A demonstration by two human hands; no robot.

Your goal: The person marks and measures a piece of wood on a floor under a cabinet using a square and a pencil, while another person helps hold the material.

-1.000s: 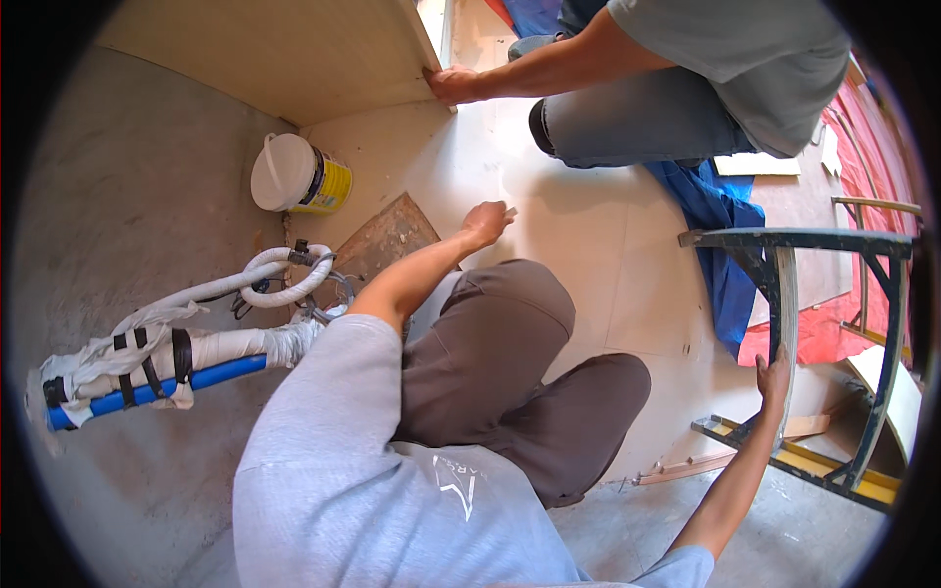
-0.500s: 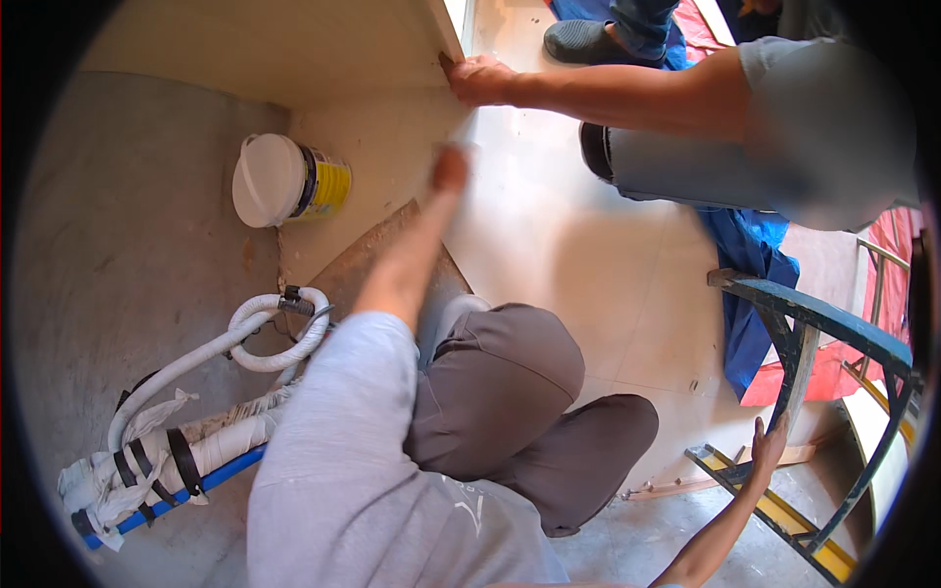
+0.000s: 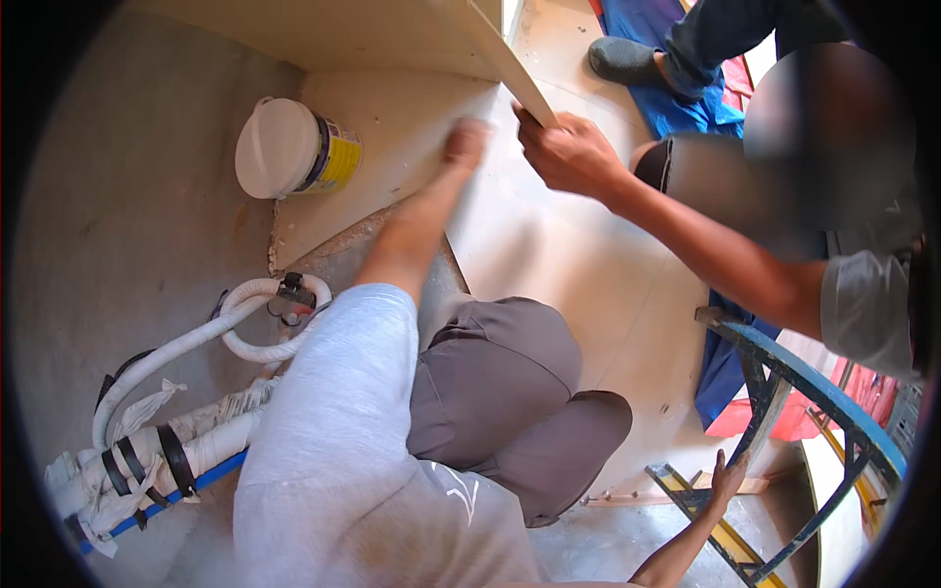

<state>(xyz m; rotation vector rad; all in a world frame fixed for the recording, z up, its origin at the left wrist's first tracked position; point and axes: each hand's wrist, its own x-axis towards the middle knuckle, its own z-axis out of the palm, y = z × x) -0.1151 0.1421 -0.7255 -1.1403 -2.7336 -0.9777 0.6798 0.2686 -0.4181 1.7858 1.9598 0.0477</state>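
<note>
My left arm stretches forward over a pale floor sheet (image 3: 392,127). At its end my left hand (image 3: 469,142) is smeared by motion, and its fingers cannot be made out. Close to it, a co-worker's hand (image 3: 573,152) grips the edge of a large pale board (image 3: 500,64) that stands up over the floor. Low on the right, my right hand (image 3: 727,480) is closed round a leg of a worn dark-blue stepladder (image 3: 774,343), its thumb pointing up.
A white-lidded bucket (image 3: 279,147) stands left of my left arm. White wrapped pipes (image 3: 186,441) with black straps lie at lower left. My bent knees (image 3: 510,382) are in the middle. The co-worker crouches at upper right, near blue sheeting (image 3: 637,69).
The board's edge and the co-worker's hand have shifted right and nearer. My left hand has moved slightly up and right. My right hand stays on the stepladder; the whole view has shifted a little.
</note>
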